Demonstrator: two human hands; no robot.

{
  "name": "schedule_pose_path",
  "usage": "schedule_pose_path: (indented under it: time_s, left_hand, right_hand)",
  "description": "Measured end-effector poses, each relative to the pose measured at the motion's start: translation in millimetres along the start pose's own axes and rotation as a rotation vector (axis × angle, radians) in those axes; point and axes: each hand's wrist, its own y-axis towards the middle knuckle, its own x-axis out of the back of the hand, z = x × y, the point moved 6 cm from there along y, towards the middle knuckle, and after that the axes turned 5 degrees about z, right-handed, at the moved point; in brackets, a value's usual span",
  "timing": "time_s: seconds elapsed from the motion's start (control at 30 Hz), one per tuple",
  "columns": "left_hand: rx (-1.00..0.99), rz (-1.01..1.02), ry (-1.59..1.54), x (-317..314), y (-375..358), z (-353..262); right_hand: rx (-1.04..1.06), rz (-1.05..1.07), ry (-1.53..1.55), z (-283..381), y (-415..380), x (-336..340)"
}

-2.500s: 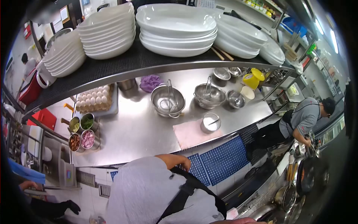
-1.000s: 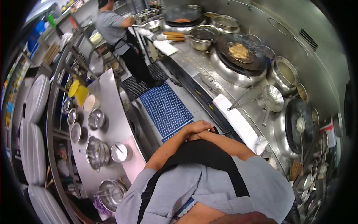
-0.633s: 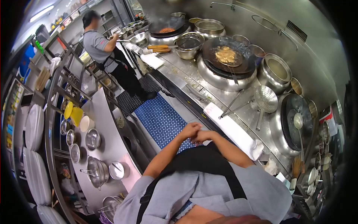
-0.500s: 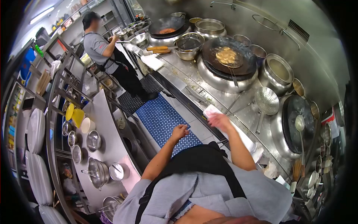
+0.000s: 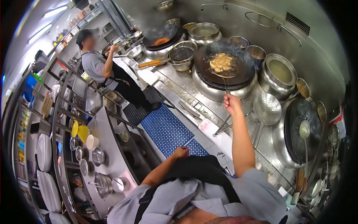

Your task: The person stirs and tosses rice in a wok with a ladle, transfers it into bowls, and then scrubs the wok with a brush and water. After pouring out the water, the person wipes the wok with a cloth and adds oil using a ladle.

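Wok (image 5: 238,72) first — it sits dark and wide in its steel well, and everything here I place by it. My right hand (image 5: 232,103) is at its near rim, fingers closed around the thin handle of the ladle (image 5: 225,80), whose head reaches in toward the yellow egg (image 5: 221,62) frying at the wok's middle. My left hand (image 5: 181,152) hangs well back from the wok, over the blue floor mat (image 5: 167,128), loosely curled and holding nothing. To the right of the wok a perforated skimmer (image 5: 267,108) lies on the steel; beyond it, left and further back, a person in a grey shirt (image 5: 95,65) works another pan.

I judge the step in hand is tending the egg — the ladle is just taken up, its head at the egg's near edge. The next move calls for a low, shallow slide under the egg, keeping my wrist clear of the hot rim.
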Motion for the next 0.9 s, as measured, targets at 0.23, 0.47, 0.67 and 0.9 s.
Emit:
schedule_pose_path:
  time_s: [0.23,0.47,0.67,0.9]
  left_hand:
    - [-0.031,-0.029,0.682,-5,54,7]
    - [-0.259,-0.132,0.972,-52,120,-62]
    - [-0.164,-0.127,1.118,-73,147,-79]
    - [-0.066,-0.022,1.144,-75,160,-62]
  right_hand:
    - [0.028,0.142,0.163,63,-78,-23]
    - [-0.111,0.154,-0.023,69,-81,-34]
    - [-0.164,-0.037,-0.109,42,-32,-22]
    - [-0.141,-0.204,-0.225,8,15,-29]
